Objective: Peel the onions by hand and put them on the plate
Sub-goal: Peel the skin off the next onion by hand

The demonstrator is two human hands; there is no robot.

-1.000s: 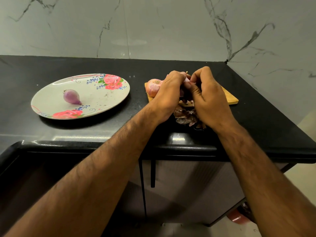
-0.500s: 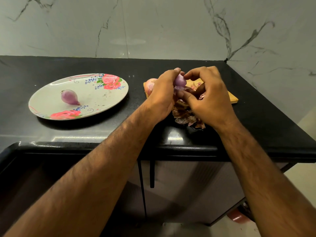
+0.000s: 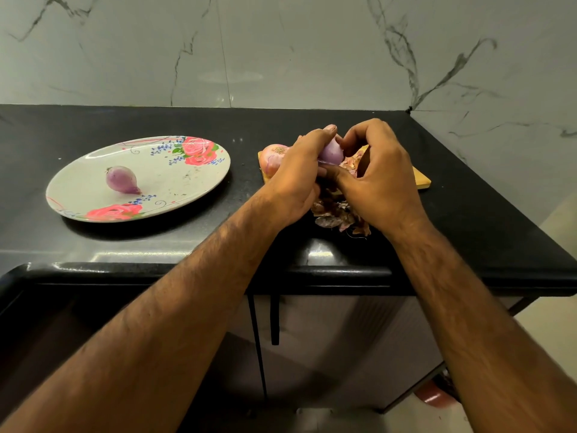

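As two bare forearms reach in from the near edge of the frame, a person works a small onion over a black counter. Nearest the counter's front lip lies a heap of dry skins, directly below the hands. Above it, the left hand wraps curled fingers round the held onion, its thumb tip over the top. The right hand closes in from the other side, fingers bent onto the bulb's right flank and thumb laid under it; whether a strip of skin sits in that pinch cannot be told. The bulb shows smooth and purple and stands roughly upright between the two hands, tapered end up.

Behind the hands sits a wooden cutting board, with an unpeeled onion on its left end, partly hidden by the left hand. The floral plate, well apart to the left, already carries one peeled onion. The left hand is the nearer to it, so the bulb's likely path runs leftward. A marble wall closes the scene.
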